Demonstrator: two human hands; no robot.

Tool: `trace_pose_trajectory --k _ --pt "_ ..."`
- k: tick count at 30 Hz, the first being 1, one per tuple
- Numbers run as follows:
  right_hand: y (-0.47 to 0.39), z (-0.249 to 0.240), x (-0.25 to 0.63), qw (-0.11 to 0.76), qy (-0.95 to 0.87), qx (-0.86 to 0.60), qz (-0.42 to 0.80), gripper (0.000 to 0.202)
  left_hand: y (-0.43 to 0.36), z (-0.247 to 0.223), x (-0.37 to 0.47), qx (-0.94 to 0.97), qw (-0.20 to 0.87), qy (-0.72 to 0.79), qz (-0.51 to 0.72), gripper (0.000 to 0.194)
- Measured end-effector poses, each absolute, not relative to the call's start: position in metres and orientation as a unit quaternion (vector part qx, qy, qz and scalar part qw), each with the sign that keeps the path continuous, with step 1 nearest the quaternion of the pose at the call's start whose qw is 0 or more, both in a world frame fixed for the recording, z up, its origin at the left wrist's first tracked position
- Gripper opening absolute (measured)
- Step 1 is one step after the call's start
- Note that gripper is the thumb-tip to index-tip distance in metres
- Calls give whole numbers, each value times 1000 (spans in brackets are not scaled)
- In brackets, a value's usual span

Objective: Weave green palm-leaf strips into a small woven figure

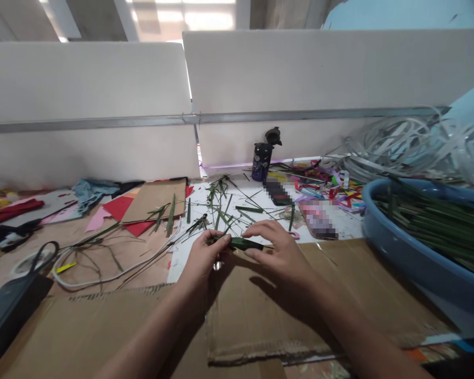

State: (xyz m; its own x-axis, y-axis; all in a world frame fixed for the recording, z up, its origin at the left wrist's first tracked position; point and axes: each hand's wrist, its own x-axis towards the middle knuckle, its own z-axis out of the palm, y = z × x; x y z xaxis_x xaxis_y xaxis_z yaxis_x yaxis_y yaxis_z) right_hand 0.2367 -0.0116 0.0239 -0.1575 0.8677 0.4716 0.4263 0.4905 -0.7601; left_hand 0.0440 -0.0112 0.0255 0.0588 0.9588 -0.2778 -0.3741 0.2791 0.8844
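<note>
The desk (349, 229) runs back to pale upright panels (319, 73) at its far edge; a cardboard sheet (253, 326) lies along its near edge, right of the middle, perhaps as a work mat and to shield the surface; a blue basin (411, 252) stands by the right edge, within easy reach, its wall probably keeping the long green leaves (438, 221) bundled; a dark case (13, 300) lies towards the near left corner; a dark bottle (261, 158) stands upright at the far edge, lid open, out of the way of the arms; loose leaf scraps (248, 209) lie between it and the hands.

The green leaf strip (240, 243) is just above the cardboard's far edge, roughly level between both hands, likely so that it stays steady and easy to see; the left hand (205, 252) grips one end between thumb and curled fingers; the right hand (278, 245) arches around the other, forefinger above and thumb below, though whether it pinches I cannot tell; both forearms slant inward from the near edge.
</note>
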Motion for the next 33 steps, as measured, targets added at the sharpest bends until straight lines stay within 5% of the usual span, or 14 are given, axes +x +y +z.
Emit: trace_pose_trajectory --k 17,25,33 --pt "-6 15 239 538 -578 -505 350 13 -12 33 42 285 728 397 480 30" --pt "0 14 253 512 -622 -539 245 13 -5 31 34 314 692 423 493 30" --pt "-12 7 226 455 -526 -486 529 14 -5 28 38 295 711 397 500 34"
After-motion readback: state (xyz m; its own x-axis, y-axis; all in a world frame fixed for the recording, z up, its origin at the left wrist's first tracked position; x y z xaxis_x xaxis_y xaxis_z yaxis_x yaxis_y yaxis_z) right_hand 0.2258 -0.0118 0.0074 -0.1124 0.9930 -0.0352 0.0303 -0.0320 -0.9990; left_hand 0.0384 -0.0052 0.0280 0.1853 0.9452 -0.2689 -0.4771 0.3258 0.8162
